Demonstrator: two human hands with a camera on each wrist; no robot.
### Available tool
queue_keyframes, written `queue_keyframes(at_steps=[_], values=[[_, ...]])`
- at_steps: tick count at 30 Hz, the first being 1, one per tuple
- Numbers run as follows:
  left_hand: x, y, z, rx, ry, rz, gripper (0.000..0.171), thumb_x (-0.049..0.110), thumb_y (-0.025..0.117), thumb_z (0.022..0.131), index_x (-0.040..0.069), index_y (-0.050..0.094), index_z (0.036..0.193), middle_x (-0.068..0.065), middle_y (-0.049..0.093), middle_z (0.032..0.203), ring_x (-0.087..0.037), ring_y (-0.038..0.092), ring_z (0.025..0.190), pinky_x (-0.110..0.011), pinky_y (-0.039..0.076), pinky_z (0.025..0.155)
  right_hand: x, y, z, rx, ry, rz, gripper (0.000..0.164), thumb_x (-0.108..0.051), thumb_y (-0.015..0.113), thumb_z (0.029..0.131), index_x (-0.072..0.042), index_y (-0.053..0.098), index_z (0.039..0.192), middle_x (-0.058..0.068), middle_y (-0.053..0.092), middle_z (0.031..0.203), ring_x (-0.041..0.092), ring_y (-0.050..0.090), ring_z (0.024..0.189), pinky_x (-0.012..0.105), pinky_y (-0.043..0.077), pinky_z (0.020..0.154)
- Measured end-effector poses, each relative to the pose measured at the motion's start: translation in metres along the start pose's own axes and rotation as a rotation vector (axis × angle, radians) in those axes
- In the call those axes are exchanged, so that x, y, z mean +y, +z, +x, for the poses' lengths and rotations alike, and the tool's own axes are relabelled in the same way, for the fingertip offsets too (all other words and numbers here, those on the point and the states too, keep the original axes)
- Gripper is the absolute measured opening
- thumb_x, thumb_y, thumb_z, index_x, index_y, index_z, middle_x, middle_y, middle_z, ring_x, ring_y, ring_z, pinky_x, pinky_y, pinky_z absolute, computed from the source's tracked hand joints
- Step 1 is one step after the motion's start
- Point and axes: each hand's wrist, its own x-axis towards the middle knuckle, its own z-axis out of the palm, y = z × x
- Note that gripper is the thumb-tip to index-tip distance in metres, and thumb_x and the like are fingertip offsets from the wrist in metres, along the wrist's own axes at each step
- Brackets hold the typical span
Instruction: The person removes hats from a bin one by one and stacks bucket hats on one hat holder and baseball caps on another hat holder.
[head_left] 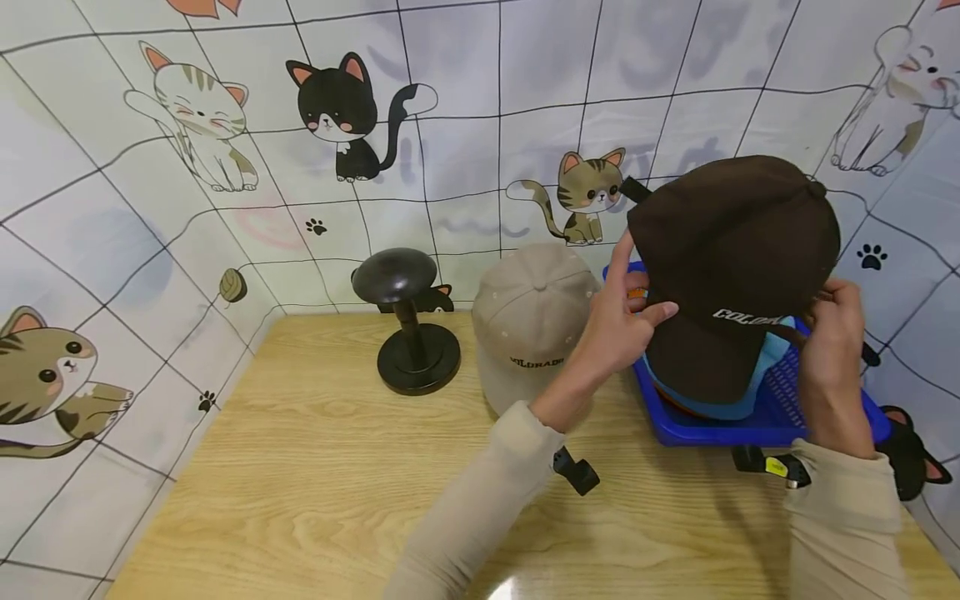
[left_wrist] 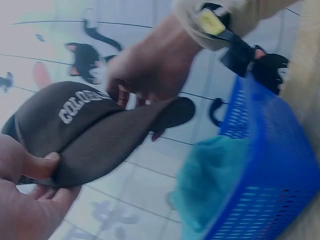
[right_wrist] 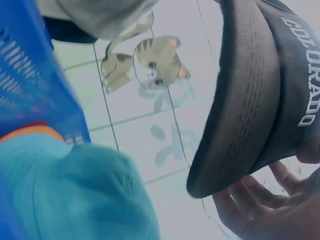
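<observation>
A dark brown baseball cap (head_left: 738,237) with white "COLORADO" lettering is held up over a blue basket (head_left: 738,435). My left hand (head_left: 615,325) pinches the cap at its left side; in the left wrist view the thumb lies on top and fingers are below. At the opposite side, my right hand (head_left: 832,367) grips the cap's edge, with curled fingers under the brim in the right wrist view. Inside the basket sits a turquoise cap (right_wrist: 80,185), with something orange (right_wrist: 32,130) beside it.
Left of the basket, a beige cap (head_left: 536,304) with dark lettering stands on the wooden table (head_left: 315,467), partly behind my left forearm. Farther left is a black stand (head_left: 408,321) with a rounded top and round base. A cat-print wall covering (head_left: 465,125) rises behind.
</observation>
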Motion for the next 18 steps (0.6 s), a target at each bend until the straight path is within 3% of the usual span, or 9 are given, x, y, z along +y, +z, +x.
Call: queue_keyframes(at_steps=[4, 8, 11, 15, 18], values=[[0.012, -0.021, -0.007, 0.006, -0.034, -0.105, 0.105, -0.008, 0.07, 0.093, 0.049, 0.015, 0.161, -0.024, 0.068, 0.128, -0.033, 0.077, 0.102, -0.02, 0.057, 0.076, 0.0, 0.019, -0.006, -0.056, -0.066, -0.029, 0.021, -0.009, 0.04, 0.105, -0.014, 0.057, 0.116, 0.003, 0.057, 0.113, 0.013, 0.059, 0.094, 0.015, 0.055, 0.067], [0.016, -0.042, -0.014, 0.043, -0.049, -0.123, 0.107, -0.007, 0.07, 0.093, 0.056, 0.014, 0.159, -0.023, 0.07, 0.127, -0.035, 0.076, 0.105, -0.024, 0.058, 0.08, 0.003, 0.036, -0.013, -0.154, -0.128, -0.048, 0.027, -0.003, 0.041, 0.103, -0.015, 0.059, 0.119, 0.003, 0.057, 0.116, 0.013, 0.06, 0.096, 0.014, 0.055, 0.071], [0.018, -0.059, -0.019, 0.071, -0.091, -0.146, 0.108, -0.005, 0.072, 0.092, 0.059, 0.014, 0.157, -0.023, 0.07, 0.126, -0.024, 0.077, 0.095, -0.025, 0.055, 0.072, 0.006, 0.044, -0.021, -0.268, -0.155, -0.069, 0.034, 0.001, 0.043, 0.102, -0.017, 0.058, 0.127, 0.0, 0.057, 0.122, 0.01, 0.061, 0.096, 0.013, 0.054, 0.077], [0.019, -0.085, -0.026, 0.07, -0.181, -0.305, 0.108, -0.007, 0.07, 0.093, 0.062, 0.016, 0.155, -0.023, 0.065, 0.137, -0.014, 0.073, 0.082, -0.027, 0.055, 0.066, 0.009, 0.056, -0.032, -0.417, -0.185, -0.116, 0.045, 0.003, 0.047, 0.102, -0.017, 0.049, 0.142, -0.004, 0.053, 0.137, 0.006, 0.063, 0.101, 0.013, 0.051, 0.086], [0.016, -0.105, -0.028, 0.06, -0.236, -0.438, 0.108, -0.011, 0.066, 0.093, 0.066, 0.018, 0.153, -0.023, 0.059, 0.145, -0.018, 0.075, 0.088, -0.032, 0.061, 0.074, 0.011, 0.068, -0.038, -0.472, -0.2, -0.144, 0.051, 0.003, 0.05, 0.103, -0.014, 0.043, 0.15, -0.005, 0.048, 0.144, 0.004, 0.064, 0.101, 0.014, 0.049, 0.088]])
